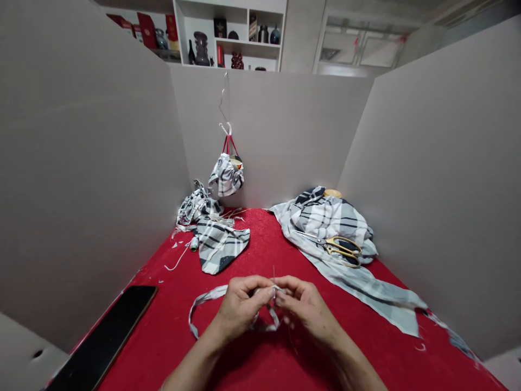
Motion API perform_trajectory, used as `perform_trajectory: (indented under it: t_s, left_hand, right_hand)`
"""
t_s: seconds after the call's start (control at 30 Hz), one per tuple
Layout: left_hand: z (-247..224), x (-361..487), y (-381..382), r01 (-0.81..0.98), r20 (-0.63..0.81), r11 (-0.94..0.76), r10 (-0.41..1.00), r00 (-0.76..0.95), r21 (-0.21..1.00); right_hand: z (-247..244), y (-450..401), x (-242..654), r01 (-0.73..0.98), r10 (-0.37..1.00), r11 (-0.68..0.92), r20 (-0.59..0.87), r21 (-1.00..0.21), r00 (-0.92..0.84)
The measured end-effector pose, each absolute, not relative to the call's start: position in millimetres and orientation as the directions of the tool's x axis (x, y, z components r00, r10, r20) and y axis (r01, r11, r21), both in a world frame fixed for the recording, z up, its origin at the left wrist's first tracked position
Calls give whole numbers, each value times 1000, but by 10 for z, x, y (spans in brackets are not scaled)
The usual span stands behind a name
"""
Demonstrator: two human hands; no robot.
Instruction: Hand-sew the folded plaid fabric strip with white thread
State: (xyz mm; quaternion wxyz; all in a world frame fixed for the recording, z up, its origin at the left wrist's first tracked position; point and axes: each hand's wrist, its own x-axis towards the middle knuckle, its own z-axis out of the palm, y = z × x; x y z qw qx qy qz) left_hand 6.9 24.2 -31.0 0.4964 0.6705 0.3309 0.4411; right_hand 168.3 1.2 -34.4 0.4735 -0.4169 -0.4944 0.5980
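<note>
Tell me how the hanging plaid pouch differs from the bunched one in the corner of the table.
The hanging pouch dangles from a wire hook, while the bunched pouch rests on the red tabletop. The hanging pouch has red straps; the bunched pouch has pale ties. Both are grey-and-white plaid with dark stripes.

- Narrow strip of grey-white plaid cotton (207, 295): soft, frayed-looking, bent into a rough open loop, dark stripe barely showing
- Strip's long side curves out left of the left hand (242, 307), low on the red cloth surface; lower part sags under the hands
- Left hand pinches one part of the strip; right hand (303, 309) pinches the part beside it, fingertips of both almost meeting
- Thin steel sewing needle (274, 275): upright, tilted very slightly, sticking up out of the fabric right where the fingertips meet
- Needle's point or eye: too small to tell
</note>
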Motion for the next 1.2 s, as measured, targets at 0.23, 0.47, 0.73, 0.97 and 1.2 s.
perform_trajectory:
  t_s: [0.23, 0.47, 0.73, 0.97, 1.2]
  left_hand:
    - [-290, 60, 249, 107, 330, -404, 851, 409, 909]
    - [-318, 110, 242, 247, 495, -598, 784, 374, 762]
    - [-328, 72, 269, 180, 341, -395, 901, 267, 901]
    - [-380, 64, 288, 57, 206, -232, 933, 294, 971]
    - [-354, 60, 277, 23, 190, -209, 925, 328, 978]
  right_hand:
    - [-355, 98, 1880, -40, 997, 65, 67, -997, -44]
    - [-116, -15, 1765, 157, 985, 172, 167, -972, -49]
    - [-204, -386, 1690, 606, 883, 468, 361, -643, -299]
    - [-21, -439, 1872, 641, 810, 481, 582, -598, -66]
    - [-151, -52, 1698, 356, 911, 402, 407, -844, -65]
